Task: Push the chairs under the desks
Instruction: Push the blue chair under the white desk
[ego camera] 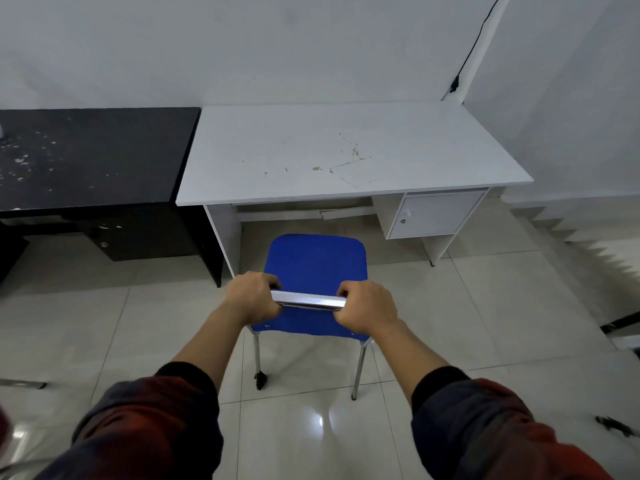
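A blue chair [315, 265] with chrome legs stands on the tiled floor, facing the white desk [346, 154]. The seat's front edge lies just short of the desk's front edge, in line with the knee opening. My left hand [251, 297] grips the left end of the chair's chrome top bar [308, 301]. My right hand [369, 311] grips the bar's right end. Both sets of fingers curl over the bar.
A black desk [90, 154] adjoins the white desk on the left. The white desk has a small cabinet [433, 213] at its right side. A black cable [474, 46] runs down the wall. Dark objects lie at the right floor edge [616, 426].
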`<state>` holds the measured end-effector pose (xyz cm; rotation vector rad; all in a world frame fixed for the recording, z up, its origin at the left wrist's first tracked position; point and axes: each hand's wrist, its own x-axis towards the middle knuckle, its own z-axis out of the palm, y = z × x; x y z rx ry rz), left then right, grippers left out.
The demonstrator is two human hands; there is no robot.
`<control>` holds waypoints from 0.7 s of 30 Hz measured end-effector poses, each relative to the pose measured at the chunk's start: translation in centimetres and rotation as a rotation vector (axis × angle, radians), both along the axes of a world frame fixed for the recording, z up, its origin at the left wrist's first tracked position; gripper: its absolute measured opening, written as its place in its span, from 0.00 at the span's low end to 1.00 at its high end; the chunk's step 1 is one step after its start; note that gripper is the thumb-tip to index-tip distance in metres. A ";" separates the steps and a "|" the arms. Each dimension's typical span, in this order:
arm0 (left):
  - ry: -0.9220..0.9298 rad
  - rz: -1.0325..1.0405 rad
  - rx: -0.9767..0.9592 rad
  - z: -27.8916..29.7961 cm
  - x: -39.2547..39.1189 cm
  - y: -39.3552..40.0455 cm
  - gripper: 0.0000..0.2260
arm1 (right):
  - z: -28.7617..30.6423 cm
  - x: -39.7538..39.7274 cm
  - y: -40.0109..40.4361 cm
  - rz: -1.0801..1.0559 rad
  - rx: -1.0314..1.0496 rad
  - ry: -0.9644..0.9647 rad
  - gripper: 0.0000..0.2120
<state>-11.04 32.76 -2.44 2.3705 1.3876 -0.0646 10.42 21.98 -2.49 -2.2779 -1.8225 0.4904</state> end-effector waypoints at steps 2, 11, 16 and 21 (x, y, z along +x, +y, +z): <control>-0.001 -0.002 0.013 -0.2 1.1 0.0 0.12 | 0.1 1.2 0.4 -0.006 -0.018 -0.006 0.12; -0.064 -0.024 0.033 -0.4 3.9 2.3 0.11 | 0.1 4.0 3.3 -0.027 -0.021 -0.068 0.13; -0.079 -0.007 0.067 -0.5 3.0 3.9 0.10 | -0.6 3.0 4.5 -0.051 0.022 -0.113 0.13; -0.081 0.003 0.066 -0.4 3.1 4.9 0.10 | -0.4 3.3 5.6 -0.015 0.018 -0.061 0.13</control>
